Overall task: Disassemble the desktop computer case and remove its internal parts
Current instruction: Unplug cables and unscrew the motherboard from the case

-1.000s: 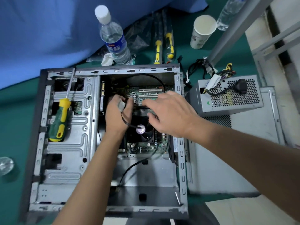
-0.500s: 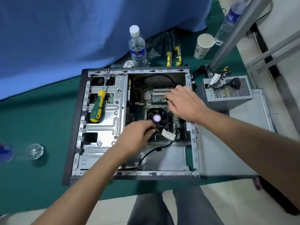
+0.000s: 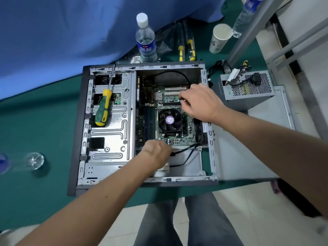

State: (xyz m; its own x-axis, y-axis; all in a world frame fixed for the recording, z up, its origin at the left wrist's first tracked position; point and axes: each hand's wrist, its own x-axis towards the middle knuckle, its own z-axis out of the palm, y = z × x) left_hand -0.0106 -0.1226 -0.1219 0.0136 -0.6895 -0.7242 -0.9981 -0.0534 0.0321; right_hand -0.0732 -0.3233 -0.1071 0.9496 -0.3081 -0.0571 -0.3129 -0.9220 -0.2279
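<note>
The open desktop case (image 3: 85, 132) lies flat on the green table. Inside are the motherboard (image 3: 179, 139) and the black CPU fan (image 3: 169, 119). At the board's near edge, my left hand (image 3: 156, 153) grips a black cable (image 3: 184, 150); a pale connector (image 3: 164, 170) shows below the fist. My right hand (image 3: 200, 102) is over the white card slots (image 3: 174, 89), its fingertips pinching at a plug where another black cable (image 3: 175, 72) loops down. What the fingertips hold is hidden. A green and yellow screwdriver (image 3: 103, 108) rests on the drive cage (image 3: 113, 135).
The removed power supply (image 3: 248, 89) with its wires sits right of the case on a grey side panel (image 3: 248, 153). Behind the case stand a water bottle (image 3: 146, 41), a paper cup (image 3: 220, 38) and two bagged yellow tools (image 3: 186, 48). A glass (image 3: 35, 160) stands at left.
My left hand has pulled the black cable from the middle of the motherboard toward the case's near end. My right hand stays by the card slots. The view has drawn back.
</note>
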